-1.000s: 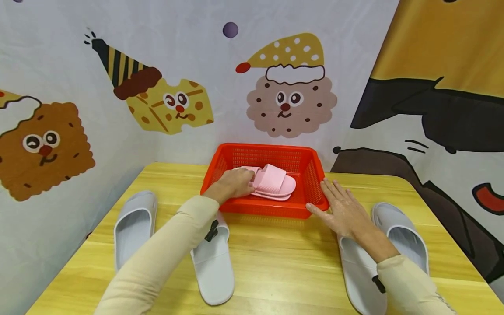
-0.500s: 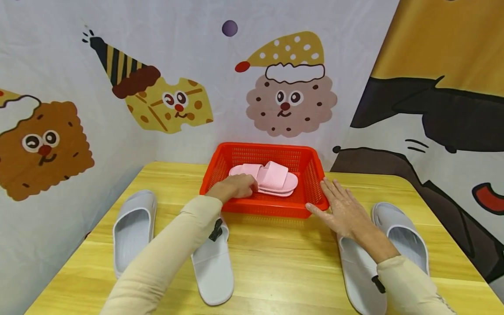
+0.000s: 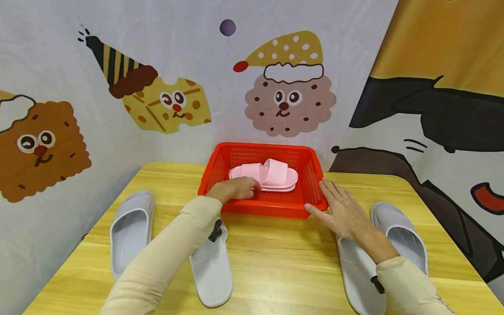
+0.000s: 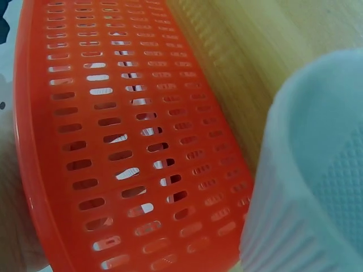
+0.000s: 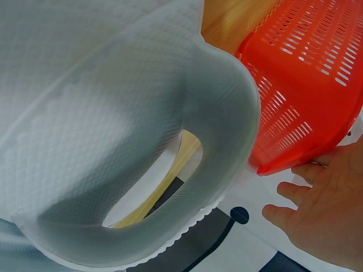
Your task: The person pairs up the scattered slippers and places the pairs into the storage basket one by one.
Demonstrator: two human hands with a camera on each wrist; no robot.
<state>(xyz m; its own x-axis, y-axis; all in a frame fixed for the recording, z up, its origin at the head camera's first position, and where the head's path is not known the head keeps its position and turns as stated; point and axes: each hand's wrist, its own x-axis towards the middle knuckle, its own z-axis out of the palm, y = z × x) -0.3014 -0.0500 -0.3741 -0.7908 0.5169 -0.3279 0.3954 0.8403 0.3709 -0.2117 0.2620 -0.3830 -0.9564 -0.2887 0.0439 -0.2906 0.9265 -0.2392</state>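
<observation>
We have a yellow wood-grain worktop (image 3: 275, 271) in front of us, its far right corner rounded. Near its back edge we see a perforated red plastic basket (image 3: 260, 210). Toward the left lie two pale grey slippers, an outer left slipper (image 3: 131, 236) and an inner left slipper (image 3: 214, 275), apart. Toward the right we find an inner right slipper (image 3: 360, 271) and an outer right slipper (image 3: 405, 240), close together, partly covered.

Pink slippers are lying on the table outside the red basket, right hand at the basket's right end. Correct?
Not quite: the pink slippers lie inside the red basket, not on the table outside it; the head view shows this. The right hand is indeed at the basket's right end.
</observation>
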